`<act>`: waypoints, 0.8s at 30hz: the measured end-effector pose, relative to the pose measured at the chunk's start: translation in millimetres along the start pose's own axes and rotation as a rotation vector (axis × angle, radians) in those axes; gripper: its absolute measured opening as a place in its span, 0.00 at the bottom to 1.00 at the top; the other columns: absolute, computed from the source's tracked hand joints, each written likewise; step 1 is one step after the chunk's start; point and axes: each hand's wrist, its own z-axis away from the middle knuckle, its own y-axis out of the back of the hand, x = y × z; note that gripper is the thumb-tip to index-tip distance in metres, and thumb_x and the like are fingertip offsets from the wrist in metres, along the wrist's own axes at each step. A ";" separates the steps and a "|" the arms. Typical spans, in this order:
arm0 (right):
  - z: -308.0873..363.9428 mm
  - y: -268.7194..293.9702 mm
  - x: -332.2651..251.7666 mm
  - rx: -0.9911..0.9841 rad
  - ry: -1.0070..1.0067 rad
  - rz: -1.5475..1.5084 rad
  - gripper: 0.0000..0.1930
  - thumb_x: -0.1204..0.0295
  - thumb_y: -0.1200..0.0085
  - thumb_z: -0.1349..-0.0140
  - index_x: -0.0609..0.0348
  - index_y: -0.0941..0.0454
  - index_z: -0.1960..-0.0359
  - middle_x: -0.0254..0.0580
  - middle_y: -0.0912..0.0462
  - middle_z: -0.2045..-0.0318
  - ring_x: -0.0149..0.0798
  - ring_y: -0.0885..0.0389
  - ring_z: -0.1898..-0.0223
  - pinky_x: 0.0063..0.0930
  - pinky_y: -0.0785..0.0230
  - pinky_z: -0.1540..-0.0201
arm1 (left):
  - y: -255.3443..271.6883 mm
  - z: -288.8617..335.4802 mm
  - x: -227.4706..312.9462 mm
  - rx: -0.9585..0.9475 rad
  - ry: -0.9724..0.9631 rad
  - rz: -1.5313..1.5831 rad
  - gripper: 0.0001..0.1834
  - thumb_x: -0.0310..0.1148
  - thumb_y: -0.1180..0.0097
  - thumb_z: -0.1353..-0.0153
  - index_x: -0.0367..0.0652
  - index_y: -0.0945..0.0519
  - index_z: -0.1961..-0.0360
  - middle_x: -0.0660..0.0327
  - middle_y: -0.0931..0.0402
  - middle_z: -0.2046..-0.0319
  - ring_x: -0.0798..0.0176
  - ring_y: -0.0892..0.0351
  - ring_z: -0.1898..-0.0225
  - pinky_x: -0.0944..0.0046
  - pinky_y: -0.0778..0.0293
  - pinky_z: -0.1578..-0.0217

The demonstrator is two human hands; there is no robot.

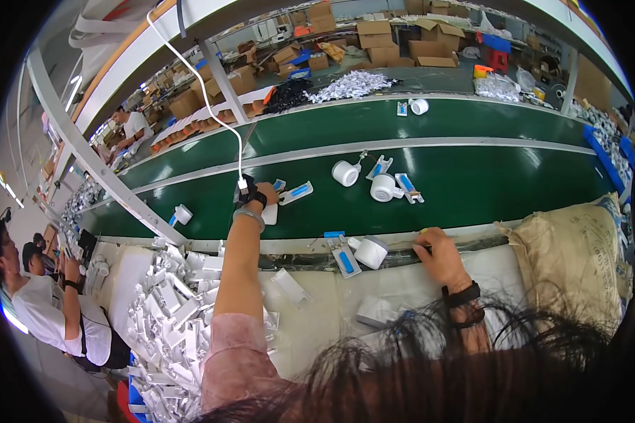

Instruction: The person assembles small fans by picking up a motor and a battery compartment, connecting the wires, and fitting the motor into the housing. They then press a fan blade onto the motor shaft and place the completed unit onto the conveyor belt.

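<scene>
My left hand reaches over the green conveyor belt, beside a white casing piece and a white handle shell with a blue cell in it. A wristband and a hanging cable hide most of its fingers, so its grip cannot be told. At the belt's near edge my right hand is loosely bent, thumb apart from the fingers, with nothing visible in it. Left of it, a white rounded housing lies beside an open shell with a blue cell. Another white housing lies nearer, partly behind hair.
More white housings with blue-cell shells lie on the belt. A heap of white plastic shells spreads beside my left arm. A white cable hangs from above. A brown sack stands at right. Co-workers are at left.
</scene>
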 end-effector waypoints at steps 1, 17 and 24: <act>2.7 -1.0 4.9 0.008 -0.023 0.001 0.09 0.76 0.41 0.45 0.68 0.22 0.64 0.52 0.21 0.60 0.49 0.20 0.58 0.34 0.28 0.57 | -1.7 -3.1 12.8 -0.010 -0.021 -0.009 0.21 0.46 0.43 0.47 0.42 0.15 0.60 0.49 0.19 0.55 0.45 0.20 0.51 0.44 0.29 0.49; -1.1 57.2 78.1 0.684 -0.485 -1.179 0.09 0.68 0.45 0.36 0.55 0.22 0.57 0.31 0.18 0.66 0.25 0.20 0.70 0.17 0.29 0.71 | 155.9 224.9 208.4 -0.217 -0.834 0.809 0.13 0.37 0.45 0.36 0.38 0.20 0.59 0.63 0.21 0.72 0.75 0.28 0.72 0.69 0.31 0.71; 6.1 66.8 115.3 0.737 -0.533 -1.157 0.09 0.67 0.43 0.36 0.56 0.21 0.59 0.32 0.18 0.69 0.26 0.21 0.72 0.18 0.29 0.71 | 169.4 248.4 284.1 -0.266 -1.586 0.577 0.18 0.37 0.37 0.45 0.40 0.19 0.56 0.59 0.19 0.62 0.61 0.20 0.60 0.63 0.26 0.57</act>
